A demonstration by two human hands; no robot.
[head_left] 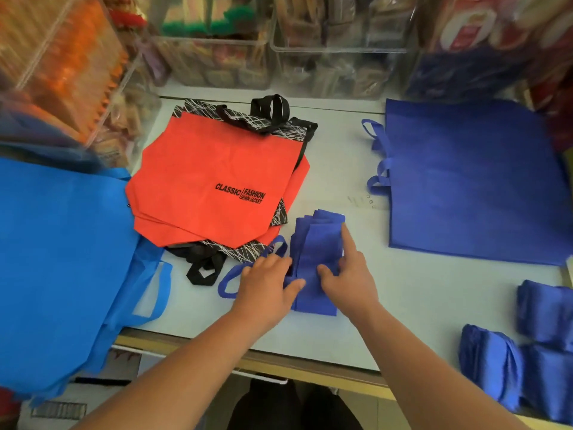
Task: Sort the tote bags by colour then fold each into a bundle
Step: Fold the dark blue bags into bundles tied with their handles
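Now my left hand (pixel 266 283) presses flat on the half-folded blue bag (pixel 316 243) on the table (pixel 341 156), pinning its handle end. My right hand (pixel 350 274), open too, steadies the edge so the fold holds.

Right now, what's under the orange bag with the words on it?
More orange bags peek out beneath the top orange bag, and black bags with white lines show at the edges. How many are stacked is hidden.
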